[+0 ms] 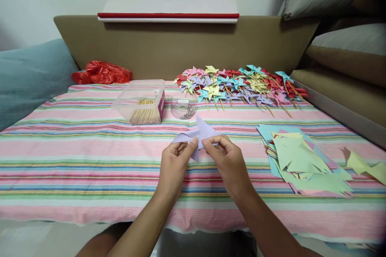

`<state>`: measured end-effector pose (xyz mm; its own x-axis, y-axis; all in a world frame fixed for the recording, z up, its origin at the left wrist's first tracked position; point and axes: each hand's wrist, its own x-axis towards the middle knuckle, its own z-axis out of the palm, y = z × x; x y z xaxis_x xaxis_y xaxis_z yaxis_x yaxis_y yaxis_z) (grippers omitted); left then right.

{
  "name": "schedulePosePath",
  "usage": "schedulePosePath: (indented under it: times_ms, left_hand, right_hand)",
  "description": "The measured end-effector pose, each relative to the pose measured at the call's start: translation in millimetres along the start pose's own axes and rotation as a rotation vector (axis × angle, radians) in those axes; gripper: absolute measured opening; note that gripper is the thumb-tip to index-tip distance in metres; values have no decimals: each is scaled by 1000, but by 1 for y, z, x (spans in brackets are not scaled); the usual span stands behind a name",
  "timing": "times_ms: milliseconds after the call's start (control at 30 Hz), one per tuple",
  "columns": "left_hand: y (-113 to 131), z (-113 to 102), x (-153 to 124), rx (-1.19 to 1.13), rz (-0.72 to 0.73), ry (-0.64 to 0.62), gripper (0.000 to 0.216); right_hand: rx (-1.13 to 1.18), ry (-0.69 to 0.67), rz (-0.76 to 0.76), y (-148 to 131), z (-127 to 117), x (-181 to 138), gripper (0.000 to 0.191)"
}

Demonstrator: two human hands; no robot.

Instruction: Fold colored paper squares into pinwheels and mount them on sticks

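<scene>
A light purple paper pinwheel (204,130) is held up in front of me, its points folded outward. My left hand (178,156) pinches its left side between thumb and fingers. The right side is gripped by my right hand (223,156), its thumb beside the pinwheel's middle. Both thumbs nearly meet there, and my fingers hide part of the paper. Just beyond the pinwheel sits a round clear dish (183,108) with small metal pins and a little white block in it.
A clear plastic box (141,88) holds many thin wooden sticks (146,115). Finished pinwheels (238,82) on sticks lie heaped at the back right. Cut paper sheets (301,156) are stacked on the striped cloth (90,184), near a yellow piece (366,167). A red plastic bag (102,73) lies back left.
</scene>
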<state>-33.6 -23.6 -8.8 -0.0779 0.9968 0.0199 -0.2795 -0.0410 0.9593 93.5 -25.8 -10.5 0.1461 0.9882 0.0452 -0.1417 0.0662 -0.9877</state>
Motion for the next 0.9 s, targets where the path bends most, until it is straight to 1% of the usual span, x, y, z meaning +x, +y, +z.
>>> schedulePosePath:
  times_ms: [267,433,533,567,633,667,700,733,833,900]
  left_hand:
    - [1,1,0,-19,-17,23,22]
    - [1,1,-1,-8,-16,47,25]
    - [2,0,-1,4,-14,59,24]
    - [2,0,0,6,-15,60,24]
    - [3,-1,0,25,-4,48,24]
    - [3,-2,1,50,7,31,24]
    - [4,-3,1,90,22,10,25]
    - [4,-4,1,142,40,-13,26]
    - [6,-8,2,314,89,-77,31]
    - [9,-10,1,395,112,-122,32]
  right_hand:
    - [-45,5,-68,-1,1,1,20]
    - [-80,21,-85,-2,3,0,21]
    - [-41,35,-79,-1,5,-1,22]
    - [-7,43,-73,-1,5,-1,26]
    - [41,68,-82,-1,2,1,47]
    - [30,71,-94,-2,-1,3,56]
    - [-6,65,-113,-3,-5,5,60]
    - [-57,46,-132,-5,-9,8,57]
    - [-184,-86,-154,-11,-22,13,27]
    - [-206,-172,-142,-15,-27,14,17]
